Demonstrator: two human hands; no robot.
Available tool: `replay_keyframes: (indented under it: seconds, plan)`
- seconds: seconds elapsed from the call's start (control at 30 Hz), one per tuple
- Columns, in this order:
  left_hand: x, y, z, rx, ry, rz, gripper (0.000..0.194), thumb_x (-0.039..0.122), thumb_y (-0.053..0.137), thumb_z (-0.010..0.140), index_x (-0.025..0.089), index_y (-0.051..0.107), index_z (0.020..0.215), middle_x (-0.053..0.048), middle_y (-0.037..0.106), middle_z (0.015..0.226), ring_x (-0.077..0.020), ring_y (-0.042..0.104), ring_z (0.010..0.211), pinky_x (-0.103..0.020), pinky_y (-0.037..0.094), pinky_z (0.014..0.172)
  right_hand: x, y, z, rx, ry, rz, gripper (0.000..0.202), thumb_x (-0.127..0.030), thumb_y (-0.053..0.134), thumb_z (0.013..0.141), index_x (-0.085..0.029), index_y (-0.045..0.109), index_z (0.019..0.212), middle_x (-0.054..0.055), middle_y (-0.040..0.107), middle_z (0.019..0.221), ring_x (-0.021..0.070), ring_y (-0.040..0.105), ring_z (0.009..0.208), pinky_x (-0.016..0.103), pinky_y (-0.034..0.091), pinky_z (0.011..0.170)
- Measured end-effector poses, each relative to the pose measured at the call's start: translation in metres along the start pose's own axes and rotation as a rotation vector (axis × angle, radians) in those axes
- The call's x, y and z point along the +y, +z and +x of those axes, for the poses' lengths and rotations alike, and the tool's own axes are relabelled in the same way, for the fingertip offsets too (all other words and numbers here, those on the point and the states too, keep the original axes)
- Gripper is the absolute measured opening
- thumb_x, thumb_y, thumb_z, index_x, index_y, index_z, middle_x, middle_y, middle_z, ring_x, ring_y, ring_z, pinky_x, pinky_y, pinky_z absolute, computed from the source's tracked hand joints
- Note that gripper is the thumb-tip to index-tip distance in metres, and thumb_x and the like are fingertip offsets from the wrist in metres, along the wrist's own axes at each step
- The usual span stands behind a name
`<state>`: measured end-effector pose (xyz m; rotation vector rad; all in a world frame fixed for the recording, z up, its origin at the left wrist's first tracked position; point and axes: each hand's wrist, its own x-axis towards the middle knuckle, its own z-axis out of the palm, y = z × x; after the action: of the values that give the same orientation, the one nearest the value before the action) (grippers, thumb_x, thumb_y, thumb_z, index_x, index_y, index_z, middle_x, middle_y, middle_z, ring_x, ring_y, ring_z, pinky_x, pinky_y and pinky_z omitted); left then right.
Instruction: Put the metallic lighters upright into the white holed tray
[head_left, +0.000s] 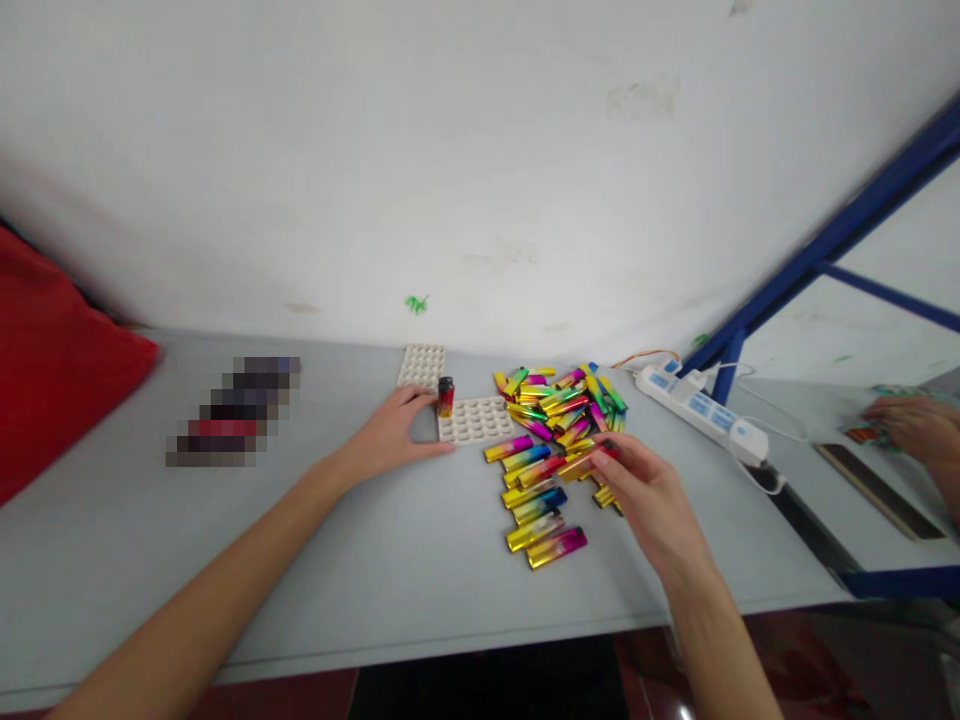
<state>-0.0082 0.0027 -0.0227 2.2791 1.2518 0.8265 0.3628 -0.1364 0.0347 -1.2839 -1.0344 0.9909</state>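
Note:
A white tray with rows of round holes [480, 421] lies on the grey table, and one red and gold lighter [446, 397] stands upright at its left end. My left hand [391, 436] is at that end, thumb and fingers spread apart around the corner, holding nothing. In my right hand [637, 490], a gold and red lighter [579, 463] is pinched between thumb and fingers, above other lighters. Several metallic lighters [536, 505] lie in a rough column below it, and a heap of multicoloured lighters [566, 400] is right of the tray.
A second holed tray [422, 366] lies near the wall. On the right are a white power strip [701, 408] with cables, a blue metal frame [832, 228] and another person's hands [911, 425]. A red cloth [60, 360] and a pixelated patch are on the left.

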Motion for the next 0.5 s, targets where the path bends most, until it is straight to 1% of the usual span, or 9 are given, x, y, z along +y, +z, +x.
replay_keyframes:
  seconds: [0.07,0.13,0.2,0.27,0.3,0.37,0.43,0.47,0.5]
  plan:
    - [0.0,0.0,0.0,-0.002,0.002,-0.002,0.089,0.09,0.088,0.08,0.022,0.081,0.138,-0.016,0.074,0.149,-0.0454,0.069,0.143,-0.061,0.054,0.133,-0.004,0.019,0.01,-0.04,0.083,0.219,0.053,-0.061,0.111,0.072,-0.027,0.089,0.106,0.005,0.086,0.105,0.0243,0.079,0.096,0.038,0.067,0.089]
    - [0.0,0.0,0.0,-0.007,0.002,-0.004,0.088,0.089,0.088,0.081,0.021,0.081,0.137,-0.017,0.075,0.147,-0.0453,0.07,0.142,-0.061,0.055,0.132,-0.009,0.04,0.02,-0.116,0.124,0.366,0.051,-0.061,0.111,0.074,-0.029,0.087,0.106,0.004,0.085,0.106,0.0232,0.078,0.096,0.039,0.067,0.09]
    - [0.0,0.0,0.0,-0.004,0.001,-0.008,0.087,0.087,0.09,0.08,0.021,0.082,0.136,-0.017,0.075,0.147,-0.0457,0.07,0.142,-0.062,0.055,0.131,-0.016,0.062,0.03,-0.22,0.132,0.436,0.051,-0.063,0.108,0.077,-0.03,0.083,0.107,0.003,0.084,0.105,0.0222,0.077,0.09,0.039,0.067,0.085]
    - [0.0,0.0,-0.001,0.005,0.003,-0.014,0.085,0.085,0.092,0.08,0.022,0.082,0.135,-0.018,0.075,0.149,-0.0461,0.071,0.142,-0.063,0.055,0.131,-0.022,0.082,0.041,-0.325,0.121,0.451,0.054,-0.068,0.105,0.08,-0.031,0.078,0.107,-0.001,0.078,0.092,0.0195,0.071,0.078,0.036,0.065,0.075]
    - [0.0,0.001,-0.001,0.008,0.006,-0.018,0.083,0.083,0.092,0.08,0.022,0.082,0.135,-0.018,0.075,0.15,-0.0462,0.071,0.142,-0.064,0.055,0.131,-0.024,0.091,0.046,-0.368,0.109,0.438,0.056,-0.07,0.104,0.081,-0.031,0.075,0.108,-0.003,0.073,0.085,0.0173,0.066,0.07,0.033,0.061,0.068]
    - [0.0,0.001,-0.002,0.007,0.013,-0.023,0.081,0.081,0.093,0.081,0.022,0.082,0.135,-0.018,0.075,0.15,-0.0461,0.07,0.143,-0.064,0.055,0.131,-0.024,0.109,0.057,-0.415,0.067,0.368,0.059,-0.076,0.099,0.082,-0.031,0.071,0.108,-0.008,0.058,0.073,0.0128,0.049,0.057,0.025,0.047,0.053]
    - [-0.001,0.002,-0.002,0.01,0.017,-0.022,0.08,0.08,0.093,0.081,0.022,0.082,0.136,-0.018,0.075,0.15,-0.0461,0.07,0.143,-0.064,0.055,0.131,-0.018,0.123,0.066,-0.38,-0.002,0.261,0.061,-0.083,0.092,0.086,-0.03,0.068,0.107,-0.011,0.045,0.067,0.0109,0.033,0.051,0.023,0.029,0.046]
    - [-0.001,0.003,-0.002,0.015,0.017,-0.019,0.081,0.08,0.094,0.08,0.022,0.081,0.136,-0.018,0.075,0.151,-0.046,0.07,0.144,-0.064,0.055,0.132,-0.014,0.128,0.07,-0.343,-0.043,0.203,0.062,-0.086,0.087,0.088,-0.03,0.067,0.104,-0.012,0.041,0.066,0.0109,0.027,0.051,0.023,0.023,0.045]
    - [-0.001,0.003,-0.002,0.019,0.017,-0.016,0.081,0.079,0.094,0.08,0.022,0.081,0.136,-0.018,0.074,0.151,-0.0458,0.07,0.144,-0.063,0.055,0.132,-0.008,0.131,0.073,-0.308,-0.083,0.141,0.061,-0.088,0.081,0.091,-0.029,0.065,0.1,-0.011,0.038,0.065,0.0114,0.026,0.052,0.025,0.021,0.046]
